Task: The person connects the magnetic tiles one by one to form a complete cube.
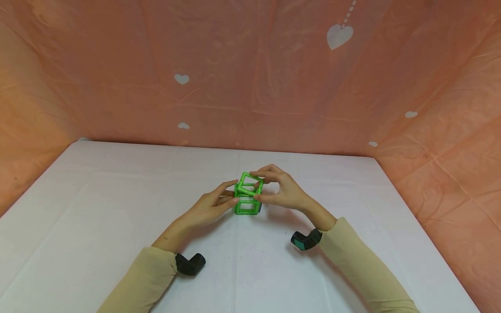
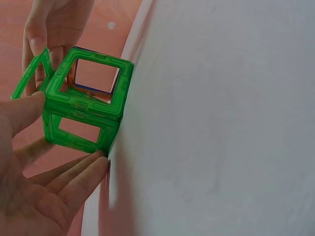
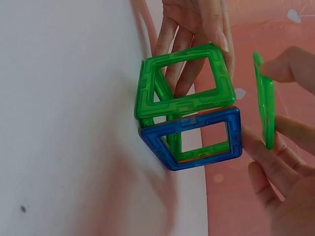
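Note:
A small cube (image 1: 246, 212) of see-through magnetic tiles stands on the white table in front of me. Its front and left sides are green squares, its right side is a blue tile (image 3: 235, 135), and an orange tile (image 2: 92, 91) shows at the back. My left hand (image 1: 209, 206) steadies the cube from the left, thumb at its upper front corner and fingers along the side. Between thumb and fingers, my right hand (image 1: 288, 190) pinches another green square tile (image 3: 267, 105). That tile is tilted over the cube's top, apart from it in the right wrist view.
White cloth covers the table (image 1: 117, 195). Behind it and at both sides hangs an orange-pink sheet (image 1: 235, 87) with white hearts. A black wrist camera sits on each forearm, the left one (image 1: 190, 265) and the right one (image 1: 306, 240), both close over the table.

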Demonstrator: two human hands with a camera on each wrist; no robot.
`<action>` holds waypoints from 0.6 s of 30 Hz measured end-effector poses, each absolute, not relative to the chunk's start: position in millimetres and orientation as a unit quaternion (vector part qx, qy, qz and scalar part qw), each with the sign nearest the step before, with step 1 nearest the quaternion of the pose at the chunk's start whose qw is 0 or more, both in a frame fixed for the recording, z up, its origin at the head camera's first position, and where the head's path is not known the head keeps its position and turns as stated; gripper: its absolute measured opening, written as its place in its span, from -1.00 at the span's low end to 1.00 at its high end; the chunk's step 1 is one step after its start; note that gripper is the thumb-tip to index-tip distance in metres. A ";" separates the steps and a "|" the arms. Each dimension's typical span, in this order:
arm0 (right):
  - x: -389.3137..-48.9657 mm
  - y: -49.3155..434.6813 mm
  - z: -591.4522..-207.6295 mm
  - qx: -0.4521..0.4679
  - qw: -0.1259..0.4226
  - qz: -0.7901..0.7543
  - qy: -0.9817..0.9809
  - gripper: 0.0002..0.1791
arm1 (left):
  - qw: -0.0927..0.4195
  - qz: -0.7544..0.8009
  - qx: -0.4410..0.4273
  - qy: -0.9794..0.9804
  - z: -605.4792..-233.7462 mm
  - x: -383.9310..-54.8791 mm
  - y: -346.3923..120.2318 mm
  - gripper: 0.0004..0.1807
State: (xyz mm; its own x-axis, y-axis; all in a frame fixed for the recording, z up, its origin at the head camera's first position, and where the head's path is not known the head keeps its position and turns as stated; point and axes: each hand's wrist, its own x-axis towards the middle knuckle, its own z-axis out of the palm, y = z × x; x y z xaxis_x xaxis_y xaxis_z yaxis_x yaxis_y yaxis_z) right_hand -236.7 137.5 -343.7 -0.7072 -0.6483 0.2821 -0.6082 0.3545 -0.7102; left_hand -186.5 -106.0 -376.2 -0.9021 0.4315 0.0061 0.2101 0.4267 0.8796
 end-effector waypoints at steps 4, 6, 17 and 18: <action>-237.5 137.3 -344.1 -0.383 0.024 -0.414 0.825 -0.41 | 0.109 0.500 0.194 0.837 -375.7 -186.5 -106.0 -0.39; -237.6 137.7 -344.0 -0.381 0.025 -0.410 0.828 -0.42 | 0.107 0.500 0.195 0.837 -375.5 -186.4 -106.1 -0.39; -239.3 138.9 -341.4 -0.396 0.025 -0.383 0.835 -0.45 | 0.103 0.500 0.197 0.837 -376.0 -186.4 -106.7 -0.40; -239.4 138.8 -341.4 -0.400 0.024 -0.381 0.833 -0.46 | 0.103 0.501 0.197 0.836 -375.9 -186.4 -106.8 -0.40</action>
State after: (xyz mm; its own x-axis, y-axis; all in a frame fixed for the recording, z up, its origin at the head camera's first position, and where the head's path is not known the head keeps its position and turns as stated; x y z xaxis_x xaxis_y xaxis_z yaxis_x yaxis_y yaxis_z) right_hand -239.4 138.8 -341.4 -0.6791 -0.6845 0.2651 -0.6487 0.3905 -0.6532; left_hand -186.4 -106.8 -375.9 -0.9013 0.4324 0.0261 0.2268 0.4197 0.8789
